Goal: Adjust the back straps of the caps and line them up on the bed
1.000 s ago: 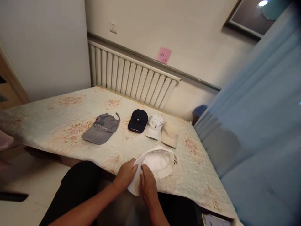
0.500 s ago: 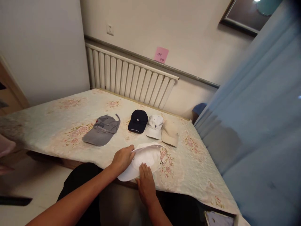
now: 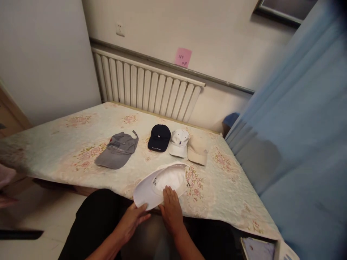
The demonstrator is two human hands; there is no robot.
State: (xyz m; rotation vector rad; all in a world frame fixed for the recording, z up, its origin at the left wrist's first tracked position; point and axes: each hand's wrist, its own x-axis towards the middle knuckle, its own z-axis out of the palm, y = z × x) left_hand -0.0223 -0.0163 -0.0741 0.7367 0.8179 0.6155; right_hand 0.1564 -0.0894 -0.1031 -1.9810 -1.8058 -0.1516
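Observation:
A white baseball cap (image 3: 169, 180) lies with its hollow inside facing me at the front edge of the bed, its brim pointing left. My left hand (image 3: 131, 222) is at the brim's near edge, the thumb on the brim and the other fingers lower. With its fingers over the near rim and inside the crown, my right hand (image 3: 172, 211) grips the same cap. Beyond it stand a black cap (image 3: 159, 139), a white cap with a small dark logo (image 3: 179, 143) and a beige cap (image 3: 197, 151) in a row. A grey cap (image 3: 118, 150) with a loose strap rests farther left.
The bed (image 3: 230, 187) has a floral cover. Behind it are a radiator (image 3: 146, 86) and a wall with a pink note (image 3: 183, 57). A blue curtain (image 3: 292, 126) hangs at the right. An open box or drawer (image 3: 258, 249) shows at the bottom right.
My left hand has moved from the cap's far rim down to the near edge of its brim. The right hand stays on the near rim. The cap's inside shows more fully.

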